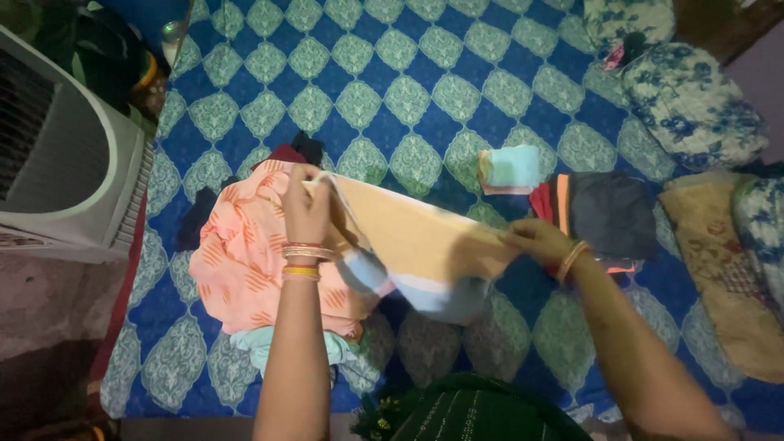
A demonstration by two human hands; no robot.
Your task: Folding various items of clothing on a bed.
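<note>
The left hand (pixel 309 206) has its fingers closed on one upper corner of a peach cloth (pixel 416 241), pinching the edge. The right hand (pixel 535 241) grips the opposite end of the same cloth with its fingers pinched together, so the cloth hangs stretched between both hands above the bed (pixel 408 82). The cloth has a pale blue and white band along its lower edge. Bangles (pixel 302 260) sit on the left wrist and one more on the right.

Under the left hand lies a heap of clothes (pixel 245 261), topped by an orange patterned piece, resting on the blue bedsheet with pale green diamond shapes. Beyond the cloth sits a small folded stack, light blue on top (pixel 510 169). Just beside the right hand lies a folded pile of dark clothes (pixel 608 214) with an orange strip. Flowered pillows (pixel 694 102) lie at the bed's far right corner. A white cooler (pixel 65 163) stands to the left of the bed.
</note>
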